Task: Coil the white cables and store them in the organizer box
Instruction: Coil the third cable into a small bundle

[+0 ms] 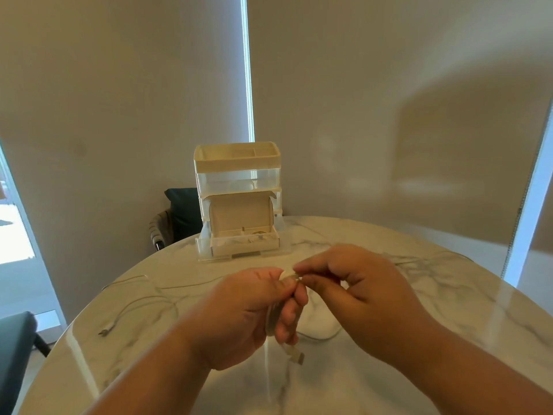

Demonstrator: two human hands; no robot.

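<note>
My left hand (248, 313) grips a bunched white cable (291, 351) above the table; a connector end hangs below the fist. My right hand (356, 290) pinches the top of that same cable, right beside my left thumb. A loop of it lies on the table behind my hands. Another white cable (134, 307) lies loose on the table to the left, its plug near the table edge. The cream organizer box (239, 202) stands at the far side of the table. In front of it sits an open small box (244, 238) with white bits inside.
The round marble table (419, 295) fills the foreground. A dark chair (179, 214) stands behind the organizer and another dark seat (15, 348) at the lower left. Blinds cover the windows behind.
</note>
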